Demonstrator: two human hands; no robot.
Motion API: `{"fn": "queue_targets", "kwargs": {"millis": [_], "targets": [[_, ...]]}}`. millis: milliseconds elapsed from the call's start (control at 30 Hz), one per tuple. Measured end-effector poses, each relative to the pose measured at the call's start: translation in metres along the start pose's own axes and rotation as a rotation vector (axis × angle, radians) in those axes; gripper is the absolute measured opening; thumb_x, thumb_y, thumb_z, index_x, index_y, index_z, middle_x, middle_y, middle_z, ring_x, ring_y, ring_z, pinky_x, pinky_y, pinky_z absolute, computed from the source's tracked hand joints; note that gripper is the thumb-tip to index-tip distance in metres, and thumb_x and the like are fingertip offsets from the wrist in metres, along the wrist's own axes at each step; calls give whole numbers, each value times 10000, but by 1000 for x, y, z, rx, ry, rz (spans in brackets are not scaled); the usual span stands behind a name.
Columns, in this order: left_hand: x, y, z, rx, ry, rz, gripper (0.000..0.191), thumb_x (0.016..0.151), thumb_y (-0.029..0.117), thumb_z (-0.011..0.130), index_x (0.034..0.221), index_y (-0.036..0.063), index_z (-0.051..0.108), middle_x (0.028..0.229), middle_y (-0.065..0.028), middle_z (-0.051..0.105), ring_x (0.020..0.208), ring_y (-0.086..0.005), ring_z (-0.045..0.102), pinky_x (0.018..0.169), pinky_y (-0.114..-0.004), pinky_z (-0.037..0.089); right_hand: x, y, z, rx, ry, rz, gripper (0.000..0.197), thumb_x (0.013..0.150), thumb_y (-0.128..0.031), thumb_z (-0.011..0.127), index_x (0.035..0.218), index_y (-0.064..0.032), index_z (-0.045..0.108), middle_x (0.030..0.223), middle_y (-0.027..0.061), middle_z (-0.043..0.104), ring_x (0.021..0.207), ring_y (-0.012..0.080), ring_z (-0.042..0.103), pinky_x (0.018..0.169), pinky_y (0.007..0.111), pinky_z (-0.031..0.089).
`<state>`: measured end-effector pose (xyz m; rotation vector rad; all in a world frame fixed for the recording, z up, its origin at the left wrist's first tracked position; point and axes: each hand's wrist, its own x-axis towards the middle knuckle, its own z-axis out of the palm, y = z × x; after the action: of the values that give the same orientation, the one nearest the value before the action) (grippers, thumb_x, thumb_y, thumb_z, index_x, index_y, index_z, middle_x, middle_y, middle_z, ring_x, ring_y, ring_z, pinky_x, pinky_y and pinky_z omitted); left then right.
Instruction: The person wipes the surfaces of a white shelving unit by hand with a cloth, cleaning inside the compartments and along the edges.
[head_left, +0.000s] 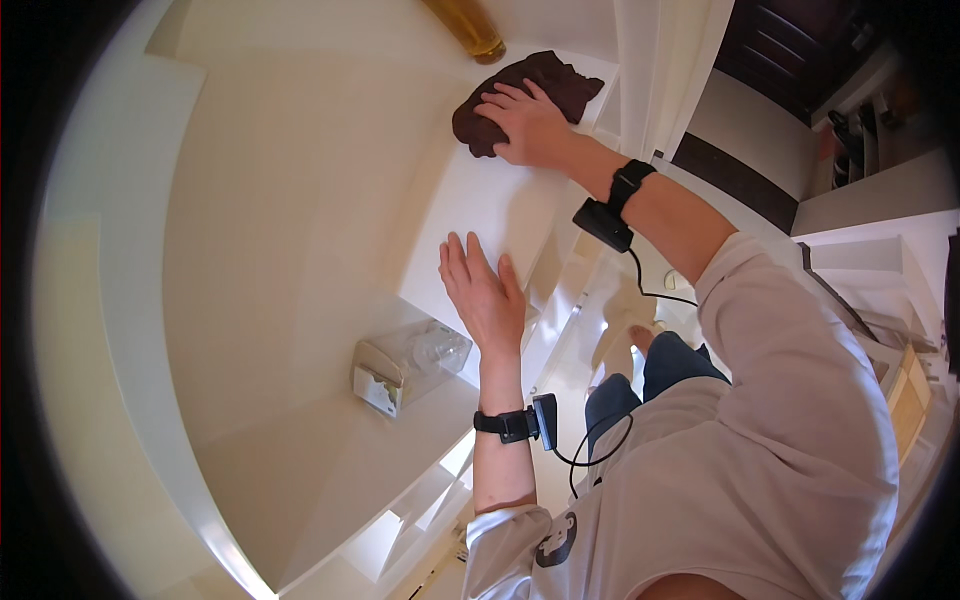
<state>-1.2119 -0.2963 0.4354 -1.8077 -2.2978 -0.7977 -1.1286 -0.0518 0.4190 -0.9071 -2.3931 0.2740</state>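
My right hand (529, 131) lies palm down on a bunched dark brown cloth (574, 86), holding it against a white shelf top (472, 199). Its fingers spread over the fabric, and the thumb is at the cloth's near edge. My left hand (484, 296) is over the same white top with fingers apart and nothing in it. Whether it touches the surface cannot be told. Just below and left of it stands a clear plastic container (412, 360) with a printed label and crumpled clear plastic inside. Each wrist wears a black strap with a cabled device.
An amber glass vessel (476, 37) stands just behind the cloth. A cream panel (277, 225) rises along the left. Open compartments (375, 544) lie below the top. On the right are a dark door (780, 45) and a shelf with shoes (851, 142).
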Motion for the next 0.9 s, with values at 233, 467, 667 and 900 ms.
{"fn": "queue_targets", "kwargs": {"millis": [233, 467, 667, 900], "targets": [[-1, -2, -3, 28, 27, 8, 460, 946, 164, 595, 1329, -70, 494, 1410, -301, 444, 1325, -480, 383, 1095, -533, 330, -43, -24, -19, 50, -11, -201, 604, 681, -86, 746, 1257, -160, 583, 1217, 43, 596, 1214, 249, 505, 1011, 460, 399], [-1, 0, -3, 58, 38, 14, 455, 933, 158, 612, 1307, -80, 510, 1380, -308, 470, 1287, -485, 421, 1078, -534, 350, -5, 34, -51, 102, 235, -22, 567, 722, 5, 682, 1240, -208, 593, 1205, 64, 571, 1180, 291, 512, 918, 479, 426], [4, 5, 1, 57, 36, 32, 456, 925, 152, 624, 1301, -81, 517, 1378, -310, 472, 1283, -479, 427, 1076, -529, 354, -14, 65, -30, -199, 261, 118, 600, 808, -438, 700, 1354, -241, 549, 1396, 117, 501, 1345, 288, 407, 1024, 576, 324], [-3, -6, 1, 53, -19, -33, 480, 945, 206, 606, 1327, -64, 501, 1433, -287, 431, 1339, -460, 377, 1122, -533, 307, -62, 5, -24, -41, 141, -137, 394, 806, -354, 731, 1184, -272, 657, 1303, 50, 565, 1270, 224, 491, 1019, 512, 366]]}}
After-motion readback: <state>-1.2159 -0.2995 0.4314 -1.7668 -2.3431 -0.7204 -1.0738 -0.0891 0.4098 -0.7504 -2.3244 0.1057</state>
